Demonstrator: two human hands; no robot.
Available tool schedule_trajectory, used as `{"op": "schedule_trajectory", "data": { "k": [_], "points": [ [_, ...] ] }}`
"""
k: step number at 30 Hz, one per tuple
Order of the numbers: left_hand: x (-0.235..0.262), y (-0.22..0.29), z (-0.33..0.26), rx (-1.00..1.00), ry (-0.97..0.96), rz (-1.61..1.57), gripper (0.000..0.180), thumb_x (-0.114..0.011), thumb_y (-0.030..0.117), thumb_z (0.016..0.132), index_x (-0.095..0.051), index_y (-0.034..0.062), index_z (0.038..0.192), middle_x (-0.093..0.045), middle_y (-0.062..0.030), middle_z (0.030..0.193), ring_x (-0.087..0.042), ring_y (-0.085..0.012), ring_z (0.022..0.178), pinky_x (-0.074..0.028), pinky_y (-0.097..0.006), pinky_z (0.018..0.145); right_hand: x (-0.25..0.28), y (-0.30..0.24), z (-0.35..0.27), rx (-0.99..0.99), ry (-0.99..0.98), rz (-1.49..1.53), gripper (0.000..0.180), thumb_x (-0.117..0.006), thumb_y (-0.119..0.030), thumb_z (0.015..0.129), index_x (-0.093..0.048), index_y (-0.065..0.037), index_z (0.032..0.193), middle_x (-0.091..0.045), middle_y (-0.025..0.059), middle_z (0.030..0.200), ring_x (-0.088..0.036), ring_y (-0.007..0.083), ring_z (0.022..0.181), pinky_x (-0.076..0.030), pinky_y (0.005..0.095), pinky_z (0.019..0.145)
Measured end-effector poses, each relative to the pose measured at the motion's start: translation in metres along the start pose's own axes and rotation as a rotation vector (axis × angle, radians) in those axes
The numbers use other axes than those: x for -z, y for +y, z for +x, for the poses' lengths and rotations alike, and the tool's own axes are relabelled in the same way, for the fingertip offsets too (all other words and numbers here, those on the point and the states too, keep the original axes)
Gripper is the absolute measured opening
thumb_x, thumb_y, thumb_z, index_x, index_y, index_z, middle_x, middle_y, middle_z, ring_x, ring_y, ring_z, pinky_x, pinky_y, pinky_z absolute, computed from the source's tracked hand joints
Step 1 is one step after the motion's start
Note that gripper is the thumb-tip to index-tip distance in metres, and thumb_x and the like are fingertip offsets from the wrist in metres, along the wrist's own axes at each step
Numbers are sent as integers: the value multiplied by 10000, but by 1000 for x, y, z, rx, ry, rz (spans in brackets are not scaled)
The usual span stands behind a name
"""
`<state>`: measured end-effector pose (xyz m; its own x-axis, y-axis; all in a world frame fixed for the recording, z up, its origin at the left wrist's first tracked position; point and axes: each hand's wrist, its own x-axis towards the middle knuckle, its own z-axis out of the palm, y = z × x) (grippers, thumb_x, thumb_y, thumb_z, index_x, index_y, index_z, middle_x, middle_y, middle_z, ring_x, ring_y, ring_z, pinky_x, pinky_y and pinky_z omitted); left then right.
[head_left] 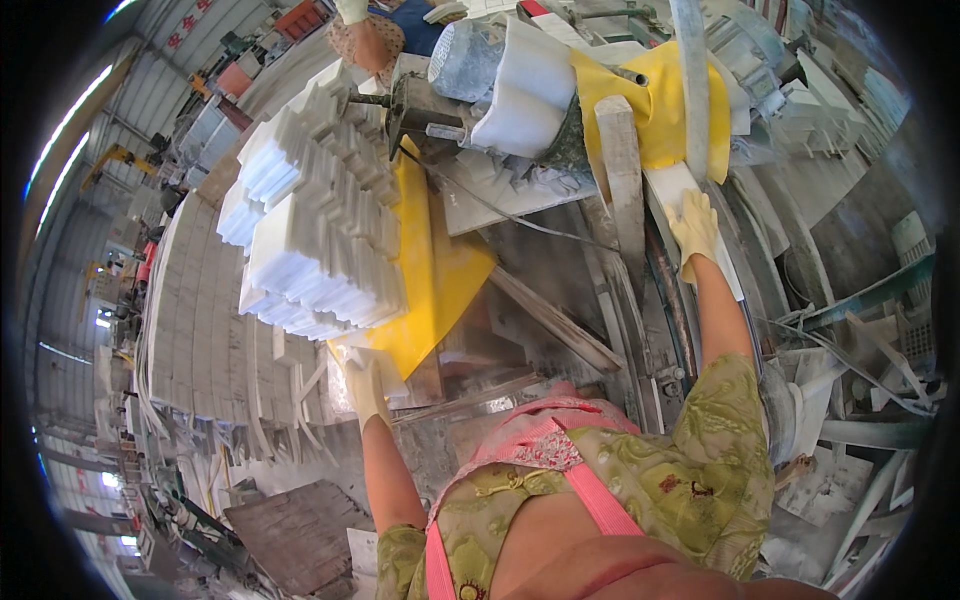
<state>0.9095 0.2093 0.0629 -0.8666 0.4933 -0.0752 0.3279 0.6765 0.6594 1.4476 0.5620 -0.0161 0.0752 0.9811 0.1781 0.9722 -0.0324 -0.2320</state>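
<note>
My right hand (694,226), in a pale yellow glove, rests flat on a long white stone strip (676,186) lying on the bed of a cutting machine, just below a yellow guard (655,105). My left hand (366,384), also gloved, grips a small white stone piece (352,356) at the lower edge of a yellow tray (440,270). That tray carries stacked white stone mouldings (320,230). A large white moulded stone block (530,90) sits at the top by the machine's shaft.
Rows of white stone slabs (200,340) spread to the left. Another person (370,35) stands at the top. Stone offcuts and strips (860,380) lie at the right. A dark board (295,535) lies on the floor at lower left.
</note>
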Motion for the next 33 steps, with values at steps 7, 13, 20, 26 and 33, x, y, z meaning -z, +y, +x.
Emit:
{"op": "schedule_trajectory", "data": {
  "k": [7, 13, 20, 26, 33],
  "points": [
    [-1, -1, -1, 9, 0, -10, 467, -634, 253, 882, -562, -5, 1265, -646, -253, 1212, -654, -378, 1065, -531, -458, 856, -19, -9, -7, 99, 173, -168, 703, -539, -522, 958, -448, -65, 1485, -413, 150, 1551, -312, 320, 1466, -221, 535, 1204],
    [-7, -21, 15, -20, 6, 47, 586, -644, 266, 884, -514, 3, 1391, -637, -259, 1248, -653, -386, 1089, -521, -443, 904, -24, 5, -19, 158, 172, -183, 683, -523, -481, 981, -416, -72, 1517, -397, 158, 1572, -325, 333, 1465, -194, 536, 1215],
    [-7, -18, 9, -16, 33, 51, 517, -641, 265, 871, -562, -39, 1282, -659, -277, 1175, -649, -411, 1063, -499, -448, 915, -21, 13, -37, 156, 134, -142, 638, -532, -421, 983, -412, -120, 1532, -395, 132, 1586, -351, 302, 1460, -200, 522, 1217],
    [-6, -9, -2, -63, 28, -36, 428, -616, 247, 877, -583, -61, 1173, -656, -308, 1100, -643, -446, 996, -492, -468, 882, -8, 14, -51, 141, 71, -113, 611, -527, -351, 993, -385, -136, 1546, -386, 127, 1594, -335, 294, 1475, -206, 503, 1217],
    [-9, -14, 5, -63, 11, -28, 396, -595, 212, 910, -570, -73, 1183, -661, -310, 1098, -650, -447, 1017, -489, -480, 889, -4, 23, -78, 152, 114, -108, 609, -517, -370, 987, -407, -118, 1530, -411, 132, 1577, -356, 291, 1461, -208, 506, 1214]
  ]
}}
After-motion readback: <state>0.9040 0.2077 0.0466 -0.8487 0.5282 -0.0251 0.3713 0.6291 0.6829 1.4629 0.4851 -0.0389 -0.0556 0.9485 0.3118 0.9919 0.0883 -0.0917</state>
